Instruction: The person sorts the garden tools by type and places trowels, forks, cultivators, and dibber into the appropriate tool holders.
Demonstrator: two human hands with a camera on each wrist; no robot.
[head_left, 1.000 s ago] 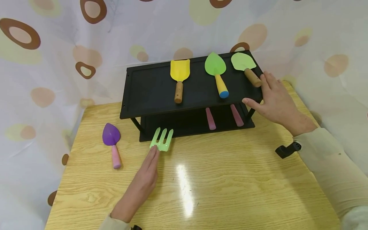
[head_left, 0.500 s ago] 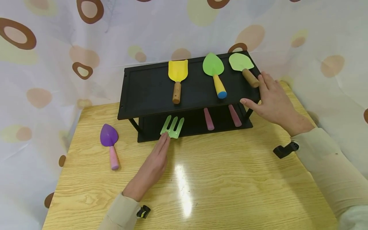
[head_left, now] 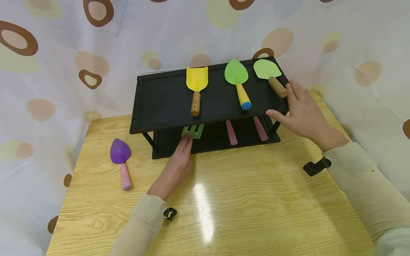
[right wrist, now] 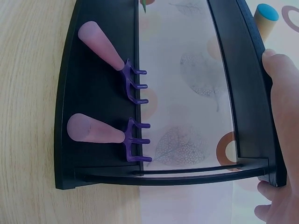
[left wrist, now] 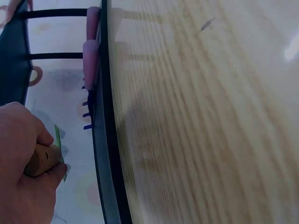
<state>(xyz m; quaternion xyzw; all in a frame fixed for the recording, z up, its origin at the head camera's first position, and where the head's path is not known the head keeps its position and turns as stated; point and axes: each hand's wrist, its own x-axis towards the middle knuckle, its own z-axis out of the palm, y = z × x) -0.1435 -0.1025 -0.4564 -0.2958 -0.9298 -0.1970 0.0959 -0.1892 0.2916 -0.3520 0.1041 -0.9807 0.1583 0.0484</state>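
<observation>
In the head view my left hand (head_left: 179, 156) holds a light green three-pronged garden fork (head_left: 193, 132) by its handle, the prongs just under the top shelf. The left wrist view shows my fingers and thumb round its wooden handle (left wrist: 44, 161). My right hand (head_left: 304, 113) rests against the right end of a black two-tier rack (head_left: 160, 99), fingers extended along the edge and thumb at the front corner. On the lower shelf lie two purple hand rakes with pink handles, one rake (right wrist: 100, 129) nearer the rack's end than the other rake (right wrist: 103, 45).
On the top shelf lie a yellow shovel (head_left: 196, 80), a green trowel (head_left: 236, 72) with a yellow handle, and a pale green trowel (head_left: 267, 69) with a wooden handle. A purple trowel (head_left: 120, 152) lies on the wooden table (head_left: 250, 199), left of the rack. Patterned cloth (head_left: 173, 32) hangs behind.
My left hand has carried the garden fork forward and slightly right, from in front of the rack to between its shelves. The right hand has stayed at the rack's end.
</observation>
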